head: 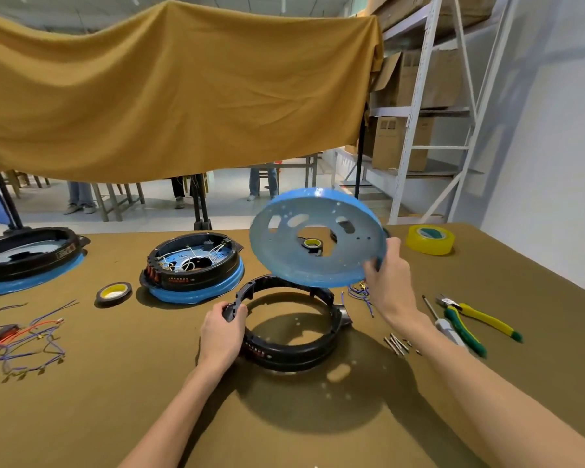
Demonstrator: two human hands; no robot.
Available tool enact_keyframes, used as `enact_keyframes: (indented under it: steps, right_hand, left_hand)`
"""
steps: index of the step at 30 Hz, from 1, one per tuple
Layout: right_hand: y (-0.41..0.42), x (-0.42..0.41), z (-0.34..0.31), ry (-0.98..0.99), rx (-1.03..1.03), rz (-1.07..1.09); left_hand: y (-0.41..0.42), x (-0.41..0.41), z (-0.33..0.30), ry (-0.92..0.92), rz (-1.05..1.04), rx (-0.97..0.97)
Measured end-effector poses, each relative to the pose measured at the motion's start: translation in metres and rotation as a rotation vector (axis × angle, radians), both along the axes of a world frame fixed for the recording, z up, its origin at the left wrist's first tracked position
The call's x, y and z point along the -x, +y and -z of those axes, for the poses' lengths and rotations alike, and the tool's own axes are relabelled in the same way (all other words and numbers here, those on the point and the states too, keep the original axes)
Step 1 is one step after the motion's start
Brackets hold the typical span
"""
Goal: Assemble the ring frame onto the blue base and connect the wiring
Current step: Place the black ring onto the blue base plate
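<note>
Right hand (384, 265) grips the blue base (314, 236) by its lower right rim, holding it tilted in the air above the far side of the black ring frame (289, 327). Left hand (223, 327) grasps the ring frame's left edge; the frame lies flat on the surface (115, 400).

Risks, as judged: one-hand rim grip on a wide tilted disc, so it could slip or swing down and knock the frame. If base and frame are mated with the cutouts not lined up, the frame likely won't seat. Loose blue wires (360, 293) lie just beside the frame under the base and could get pinched between the parts. Small screws (397, 344) near the right forearm could be swept off.

Containers: a finished unit (193, 265) behind the left hand holds white wiring and a coil inside its black ring. A second one (27, 258) at far left shows a pale plate inside, detail unclear. The ring frame holds nothing. Tape rolls (114, 293) and (429, 239), pliers (470, 319), a screwdriver (444, 324) and a wire bundle (21, 339) lie loose on the surface.
</note>
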State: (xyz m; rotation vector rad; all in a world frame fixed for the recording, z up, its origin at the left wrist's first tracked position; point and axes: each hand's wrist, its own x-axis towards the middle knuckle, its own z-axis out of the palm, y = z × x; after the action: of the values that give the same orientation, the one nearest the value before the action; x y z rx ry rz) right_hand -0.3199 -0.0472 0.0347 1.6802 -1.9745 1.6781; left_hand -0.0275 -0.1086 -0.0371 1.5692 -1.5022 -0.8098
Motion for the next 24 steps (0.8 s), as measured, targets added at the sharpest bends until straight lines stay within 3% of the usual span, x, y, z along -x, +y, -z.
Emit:
enact_keyframes:
  steps: [2, 4, 7, 9, 16, 24]
  right_hand:
    - [0.004, -0.001, 0.003, 0.036, 0.011, -0.027]
    - [0.008, -0.003, 0.008, 0.058, 0.012, -0.051]
    - [0.012, -0.006, 0.016, 0.052, 0.0, -0.075]
    - [0.015, -0.009, 0.021, 0.046, -0.036, -0.074]
    - [0.026, -0.014, 0.036, 0.015, -0.131, -0.172]
    - [0.032, -0.01, 0.042, -0.123, -0.39, -0.37]
  left_hand:
    - [0.001, -0.002, -0.001, -0.066, -0.003, 0.034]
    - [0.002, -0.002, -0.003, 0.001, 0.003, 0.127]
    - [0.007, 0.0, -0.016, 0.346, 0.065, 0.125]
    - [0.008, -0.002, -0.023, 0.478, 0.137, 0.049]
    - [0.006, -0.013, -0.022, 0.536, 0.293, -0.084]
    - [0.009, -0.015, -0.013, 0.498, 0.328, -0.012]
